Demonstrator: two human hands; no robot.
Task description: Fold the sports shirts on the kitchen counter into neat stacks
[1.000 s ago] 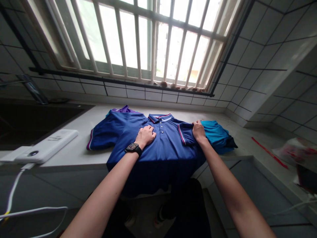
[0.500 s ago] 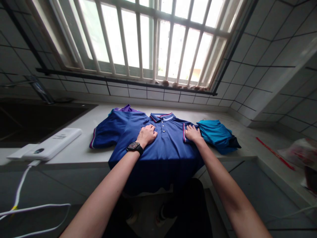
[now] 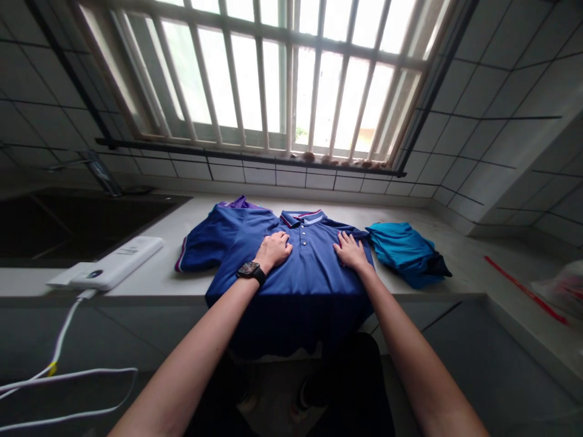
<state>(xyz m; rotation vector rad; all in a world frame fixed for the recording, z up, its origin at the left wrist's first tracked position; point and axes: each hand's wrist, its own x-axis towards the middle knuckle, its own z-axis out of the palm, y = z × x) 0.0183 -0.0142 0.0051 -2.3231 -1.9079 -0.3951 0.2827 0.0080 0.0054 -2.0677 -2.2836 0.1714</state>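
Observation:
A navy blue polo shirt (image 3: 314,273) lies front up on the white counter, its lower part hanging over the front edge. Its striped collar (image 3: 303,217) points toward the window. My left hand (image 3: 273,249), with a black watch on the wrist, rests on the chest just left of the button placket, fingers laid on the cloth. On the other side of the buttons, my right hand (image 3: 351,249) presses flat with spread fingers. The left-side sleeve (image 3: 198,243) stretches out with its striped cuff showing; no cuff shows on the right side.
A folded teal garment (image 3: 403,249) lies right of the shirt, and purple cloth (image 3: 239,203) peeks out behind it. At left are a white power bank (image 3: 118,264) with a cable and a dark sink (image 3: 91,224). A red strip (image 3: 523,288) lies at far right.
The right-side sleeve's striped cuff, which lay on the chest under my right hand, no longer shows. My right hand has shifted slightly left and spread; my left hand stays on the chest.

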